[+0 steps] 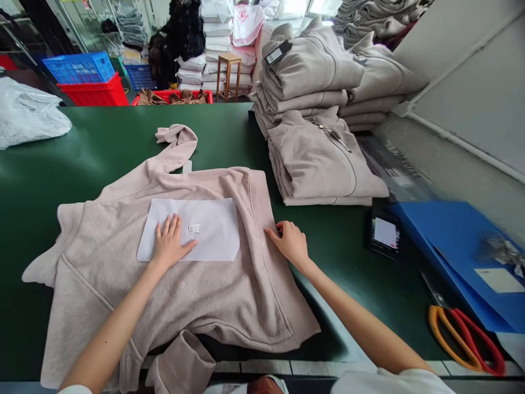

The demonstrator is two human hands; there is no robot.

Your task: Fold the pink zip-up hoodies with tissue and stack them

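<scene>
A beige-pink sweatshirt (pixel 217 301) lies spread on the green table, its collar to the left and its ribbed hem (pixel 283 273) to the right. On its body rests a white rectangular sheet (pixel 219 219) with a small printed label (pixel 194 228) near the middle. My left hand (pixel 170 243) presses flat on the sheet, fingers spread, just left of the label. At the hem, my right hand (pixel 290 241) has its fingers curled, with thumb and forefinger pinching the ribbed edge. One sleeve (pixel 172 150) stretches toward the back; the other hangs over the near edge.
Folded sweatshirts are stacked (pixel 324 158) at the back right. Along the right lie a small black device (pixel 385 234), blue folders (pixel 463 257) and orange-red scissors (pixel 455 334). A white plastic bag (pixel 30 115) sits at the far left. Crates (pixel 94 90) and a stool (pixel 228 63) stand beyond the table.
</scene>
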